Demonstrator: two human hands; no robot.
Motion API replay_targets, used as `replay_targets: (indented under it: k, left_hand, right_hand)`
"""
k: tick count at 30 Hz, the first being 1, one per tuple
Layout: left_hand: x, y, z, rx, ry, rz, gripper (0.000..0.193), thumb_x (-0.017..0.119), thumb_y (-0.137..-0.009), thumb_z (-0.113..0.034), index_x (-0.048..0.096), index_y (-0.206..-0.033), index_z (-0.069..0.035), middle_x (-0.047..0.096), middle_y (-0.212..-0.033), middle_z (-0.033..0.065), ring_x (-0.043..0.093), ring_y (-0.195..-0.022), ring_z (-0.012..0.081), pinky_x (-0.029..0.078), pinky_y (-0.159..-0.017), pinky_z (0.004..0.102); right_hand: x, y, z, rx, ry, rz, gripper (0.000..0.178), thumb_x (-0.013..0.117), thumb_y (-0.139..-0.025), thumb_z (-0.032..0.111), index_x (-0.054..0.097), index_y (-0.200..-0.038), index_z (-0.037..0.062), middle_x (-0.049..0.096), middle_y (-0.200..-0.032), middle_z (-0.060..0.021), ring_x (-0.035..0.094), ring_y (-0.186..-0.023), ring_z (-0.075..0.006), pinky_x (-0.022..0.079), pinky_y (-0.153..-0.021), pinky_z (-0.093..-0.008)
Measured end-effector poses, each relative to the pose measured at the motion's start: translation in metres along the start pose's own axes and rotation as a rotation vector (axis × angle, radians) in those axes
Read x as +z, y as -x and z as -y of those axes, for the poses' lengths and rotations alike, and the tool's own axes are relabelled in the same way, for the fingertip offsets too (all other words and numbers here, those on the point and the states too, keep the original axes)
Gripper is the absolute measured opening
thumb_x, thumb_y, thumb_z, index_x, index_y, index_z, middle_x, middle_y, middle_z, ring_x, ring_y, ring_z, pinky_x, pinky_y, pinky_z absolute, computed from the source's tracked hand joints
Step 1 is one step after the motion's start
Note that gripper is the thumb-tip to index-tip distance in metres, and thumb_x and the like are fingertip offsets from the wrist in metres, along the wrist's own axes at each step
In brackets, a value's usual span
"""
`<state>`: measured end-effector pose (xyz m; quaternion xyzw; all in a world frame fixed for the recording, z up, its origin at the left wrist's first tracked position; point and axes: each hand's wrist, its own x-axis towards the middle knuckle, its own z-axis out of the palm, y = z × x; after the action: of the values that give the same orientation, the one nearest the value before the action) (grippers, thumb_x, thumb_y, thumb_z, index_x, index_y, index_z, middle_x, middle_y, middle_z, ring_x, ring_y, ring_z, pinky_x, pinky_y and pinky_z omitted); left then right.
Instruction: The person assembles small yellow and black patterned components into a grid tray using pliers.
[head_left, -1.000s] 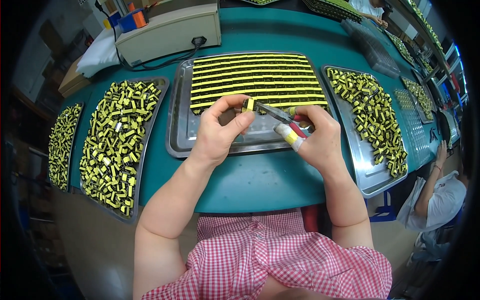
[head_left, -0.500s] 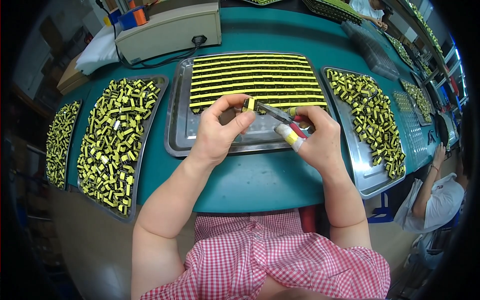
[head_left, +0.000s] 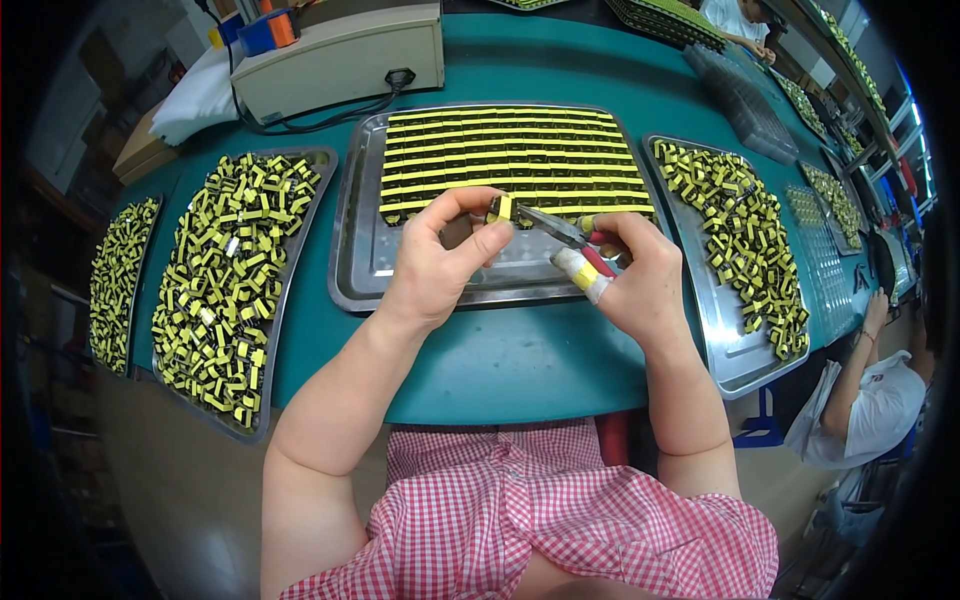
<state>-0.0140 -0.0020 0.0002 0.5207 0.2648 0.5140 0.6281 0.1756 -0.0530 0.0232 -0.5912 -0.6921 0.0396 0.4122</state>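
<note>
Green worktop [head_left: 500, 370] was busy: left hand [head_left: 440, 262] pinched one yellow-and-black part [head_left: 503, 208] over the middle of a metal tray [head_left: 525, 270], right hand [head_left: 640, 278] gripped red-handled pliers [head_left: 553, 228] right at it. Parts rows [head_left: 510, 150] reached the tray's far edge, beige box [head_left: 335, 72] beyond.

Tray [head_left: 500, 275] at twelve o'clock: smooth metal, glossy. Pliers [head_left: 555, 227] near dial centre: dull metal, handles [head_left: 599, 263] plastic-looking. Tabletop [head_left: 500, 380] at six o'clock: smooth, low sheen. Boxy unit [head_left: 335, 75] at eleven: matt, painted-looking. Shirt [head_left: 570, 530], six o'clock: woven cloth, matt
</note>
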Motion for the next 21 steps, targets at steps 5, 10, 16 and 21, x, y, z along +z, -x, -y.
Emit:
replay_targets:
  k: [5,10,16,21]
  left_hand:
    - [0.0015,0.0007,-0.0016,-0.002,-0.018,-0.006,0.028,0.065,-0.079,-0.006,0.055,-0.104,0.003,0.054,-0.079,0.0,0.049,-0.066,0.0053,0.041,-0.058,0.0193]
    - [0.0004,0.0,-0.0026,-0.011,-0.051,0.006,0.028,0.065,-0.08,-0.007,0.055,-0.104,0.003,0.055,-0.079,-0.0003,0.049,-0.067,0.0048,0.04,-0.058,0.0191]
    - [-0.0012,-0.0008,-0.0017,-0.03,-0.034,0.015,0.029,0.065,-0.079,-0.007,0.056,-0.104,0.004,0.055,-0.08,0.0001,0.05,-0.068,0.0052,0.041,-0.059,0.0192]
    - [-0.0029,-0.0005,-0.0022,-0.05,-0.079,0.017,0.03,0.064,-0.08,-0.007,0.054,-0.106,0.004,0.056,-0.081,0.0025,0.05,-0.069,0.0078,0.042,-0.062,0.0218]
  right_hand:
    - [-0.001,-0.0003,-0.0014,-0.02,0.042,-0.011,0.038,0.081,-0.062,0.018,0.06,-0.087,-0.0004,0.062,-0.077,-0.01,0.063,-0.069,-0.0177,0.051,-0.062,-0.0273]
    - [-0.002,-0.0009,-0.0019,-0.022,0.038,-0.019,0.036,0.081,-0.061,0.017,0.06,-0.086,0.0002,0.062,-0.076,-0.0094,0.063,-0.068,-0.0173,0.05,-0.062,-0.027]
    - [-0.0018,-0.0005,-0.0041,-0.047,0.076,-0.04,0.035,0.081,-0.06,0.014,0.06,-0.084,0.0007,0.062,-0.075,-0.0088,0.062,-0.067,-0.0171,0.05,-0.061,-0.0271]
    - [-0.0027,0.0,-0.0034,-0.08,0.128,-0.06,0.035,0.081,-0.059,0.014,0.06,-0.084,0.001,0.061,-0.075,-0.0086,0.062,-0.066,-0.0174,0.05,-0.061,-0.0275]
